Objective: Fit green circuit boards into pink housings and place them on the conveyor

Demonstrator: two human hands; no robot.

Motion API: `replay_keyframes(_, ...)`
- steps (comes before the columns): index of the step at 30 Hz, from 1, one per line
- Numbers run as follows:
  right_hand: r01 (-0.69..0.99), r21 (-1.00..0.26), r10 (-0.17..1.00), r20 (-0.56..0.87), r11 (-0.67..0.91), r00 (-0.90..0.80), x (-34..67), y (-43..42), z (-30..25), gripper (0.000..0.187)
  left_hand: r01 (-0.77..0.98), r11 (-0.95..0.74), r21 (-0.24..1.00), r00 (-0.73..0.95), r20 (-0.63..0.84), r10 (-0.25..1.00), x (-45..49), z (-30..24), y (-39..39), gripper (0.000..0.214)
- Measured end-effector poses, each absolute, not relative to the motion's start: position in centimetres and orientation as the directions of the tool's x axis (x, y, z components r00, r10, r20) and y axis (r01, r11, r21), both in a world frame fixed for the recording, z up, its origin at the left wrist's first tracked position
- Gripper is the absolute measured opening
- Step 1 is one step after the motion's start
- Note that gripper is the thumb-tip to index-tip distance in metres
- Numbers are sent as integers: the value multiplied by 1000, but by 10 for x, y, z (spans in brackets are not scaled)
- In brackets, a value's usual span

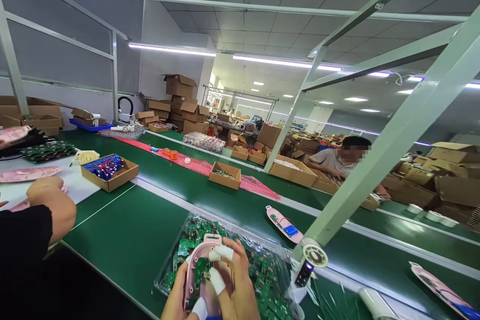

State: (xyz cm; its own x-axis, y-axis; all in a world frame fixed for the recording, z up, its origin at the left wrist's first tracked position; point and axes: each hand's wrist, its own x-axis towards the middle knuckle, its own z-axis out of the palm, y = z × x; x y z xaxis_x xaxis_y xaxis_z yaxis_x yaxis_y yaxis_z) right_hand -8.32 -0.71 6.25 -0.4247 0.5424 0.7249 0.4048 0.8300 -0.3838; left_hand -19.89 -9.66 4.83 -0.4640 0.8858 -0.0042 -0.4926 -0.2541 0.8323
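Low in the view, my left hand (pixel 175 298) grips the edge of a pink plastic housing (pixel 193 265). My right hand (pixel 238 280), with white finger cots on its fingers, holds the same housing from the other side. A green circuit board (pixel 203 270) sits inside the housing, partly hidden by my fingers. Directly beneath my hands lies a clear plastic bag (pixel 221 227) full of green circuit boards. Another pink housing (pixel 284 224) with a blue battery rests on the belt to the right.
A green conveyor belt (pixel 123 240) runs past my hands. A co-worker's hand (pixel 48 205) and black sleeve are at the left, near a cardboard box (pixel 127 175) of wired parts. Green steel frame posts (pixel 397 135) stand at the right, with a seated person (pixel 333 160) and stacked cartons beyond.
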Motion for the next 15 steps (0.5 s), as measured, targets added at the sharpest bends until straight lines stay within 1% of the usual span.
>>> replay_keyframes(2, 412, -275, 469, 726, 869, -503, -84, -6, 65, 35, -519, -244, 819, -456, -24, 890, -199, 55, -93, 61)
replay_keyframes(4, 376, -173, 368, 753, 911, -545, -85, -7, 68, 39, -520, -259, 814, -481, -28, 877, -201, 58, -89, 54)
replay_keyframes(6, 352, -92, 280, 799, 931, -531, -84, -9, 71, 43, -491, -281, 824, -522, -20, 853, -205, 57, -84, 50)
replay_keyframes(7, 365, -75, 263, 826, 928, -499, -84, -10, 72, 43, -483, -283, 829, -530, -19, 848, -207, 55, -82, 49)
replay_keyframes(9, 412, -101, 287, 860, 906, -421, -81, -15, 73, 36, -520, -265, 812, -513, -49, 857, -211, 50, -80, 49)
replay_keyframes(11, 442, -142, 327, 866, 886, -379, -78, -20, 73, 28, -595, -240, 767, -482, -101, 870, -213, 46, -79, 50)
replay_keyframes(13, 454, -142, 343, 851, 880, -399, -78, -25, 72, 27, -618, -237, 749, -481, -122, 868, -213, 44, -80, 50)
replay_keyframes(15, 458, -132, 356, 821, 879, -446, -79, -29, 71, 29, -560, -252, 789, -528, -105, 843, -211, 44, -83, 51)
